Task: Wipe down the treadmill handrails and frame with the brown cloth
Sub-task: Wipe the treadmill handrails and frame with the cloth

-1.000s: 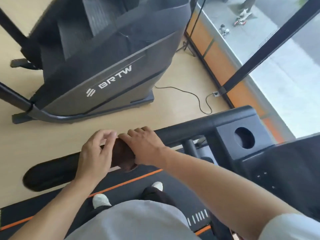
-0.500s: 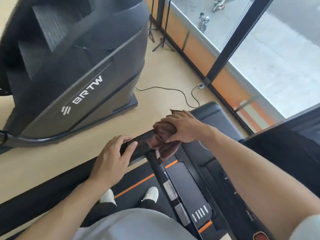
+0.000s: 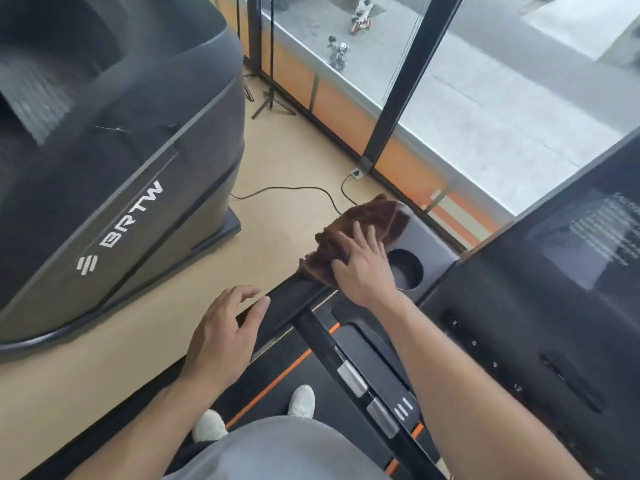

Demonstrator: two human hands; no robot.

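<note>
The brown cloth (image 3: 367,227) lies spread over the front corner of the treadmill's left frame, beside a round cup holder (image 3: 406,269). My right hand (image 3: 363,268) presses flat on the cloth with straight fingers. The black left handrail (image 3: 277,306) runs back toward me from that corner. My left hand (image 3: 227,332) hovers over the handrail with relaxed, spread fingers, holding nothing. The treadmill console (image 3: 540,341) fills the right side.
A large dark BRTW machine (image 3: 114,202) stands on the wooden floor to the left. A black power cable (image 3: 294,190) runs across the floor to a socket by the window wall. A stand's legs (image 3: 272,102) sit near the window. My feet are on the treadmill belt (image 3: 311,375).
My right hand has slid the cloth forward along the handrail onto the frame corner and flattened over it. My left hand has lifted off the handrail and opened.
</note>
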